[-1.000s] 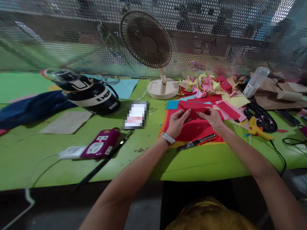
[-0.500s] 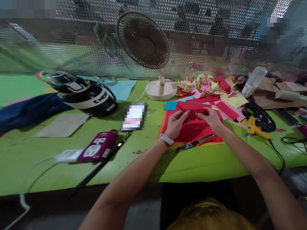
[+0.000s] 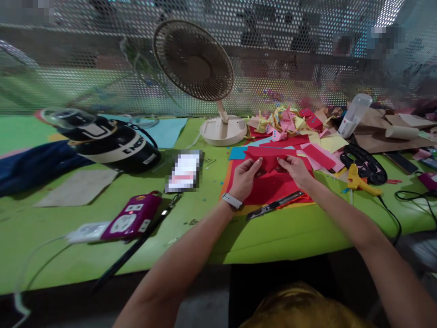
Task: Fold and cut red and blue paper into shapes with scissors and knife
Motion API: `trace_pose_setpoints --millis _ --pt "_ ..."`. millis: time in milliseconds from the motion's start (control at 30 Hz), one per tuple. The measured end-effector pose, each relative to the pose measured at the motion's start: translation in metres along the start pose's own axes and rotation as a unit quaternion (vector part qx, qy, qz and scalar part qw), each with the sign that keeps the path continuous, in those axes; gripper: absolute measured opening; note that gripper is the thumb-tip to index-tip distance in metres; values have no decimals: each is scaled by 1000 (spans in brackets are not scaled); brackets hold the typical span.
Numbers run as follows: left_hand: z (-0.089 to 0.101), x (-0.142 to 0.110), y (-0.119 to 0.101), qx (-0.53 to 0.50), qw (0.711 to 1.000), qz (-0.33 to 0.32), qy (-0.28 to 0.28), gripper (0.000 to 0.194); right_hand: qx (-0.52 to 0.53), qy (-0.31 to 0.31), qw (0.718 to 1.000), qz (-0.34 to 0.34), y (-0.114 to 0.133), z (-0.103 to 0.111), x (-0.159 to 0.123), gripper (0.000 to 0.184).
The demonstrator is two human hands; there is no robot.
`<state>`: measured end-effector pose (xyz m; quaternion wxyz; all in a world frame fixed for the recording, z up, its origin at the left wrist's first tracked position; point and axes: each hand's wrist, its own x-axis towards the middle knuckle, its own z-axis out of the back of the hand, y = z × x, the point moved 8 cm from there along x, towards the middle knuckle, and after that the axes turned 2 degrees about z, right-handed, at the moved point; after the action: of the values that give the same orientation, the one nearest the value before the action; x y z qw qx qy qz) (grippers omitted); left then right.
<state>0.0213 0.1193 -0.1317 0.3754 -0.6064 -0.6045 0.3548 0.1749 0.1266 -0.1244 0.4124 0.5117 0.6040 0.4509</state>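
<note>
Between my two hands is a small piece of red paper (image 3: 268, 163), raised a little over the sheets on the table. My left hand (image 3: 246, 175), with a pale band at the wrist, pinches its left side. My right hand (image 3: 296, 169) grips its right side between thumb and fingers. Beneath lies a stack of red sheets (image 3: 259, 197) with an orange edge showing. A utility knife (image 3: 275, 205) rests across the near edge of the stack. Blue paper (image 3: 237, 153) sticks out at the stack's far left corner.
A fan (image 3: 223, 130) stands behind, beside a heap of folded paper pieces (image 3: 287, 120). To the right are a yellow glue gun (image 3: 362, 182) and a clear bottle (image 3: 355, 116). Leftward lie a phone (image 3: 184, 171), a purple power strip (image 3: 133, 216) and a black flask (image 3: 119, 143).
The camera view has turned slightly, so the scene shifts left. Both hands stay on the red paper, which now looks tilted or bent a little more between the fingers.
</note>
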Motion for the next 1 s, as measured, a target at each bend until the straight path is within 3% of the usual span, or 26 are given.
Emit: trace_pose_setpoints --millis 267,1000 --pt "-2 -2 -4 -2 1000 8 -2 31 40 9 999 -8 1 -3 -3 38" --pt "0 -1 -6 28 1000 -6 -9 28 -50 -45 996 52 18 5 -6 31"
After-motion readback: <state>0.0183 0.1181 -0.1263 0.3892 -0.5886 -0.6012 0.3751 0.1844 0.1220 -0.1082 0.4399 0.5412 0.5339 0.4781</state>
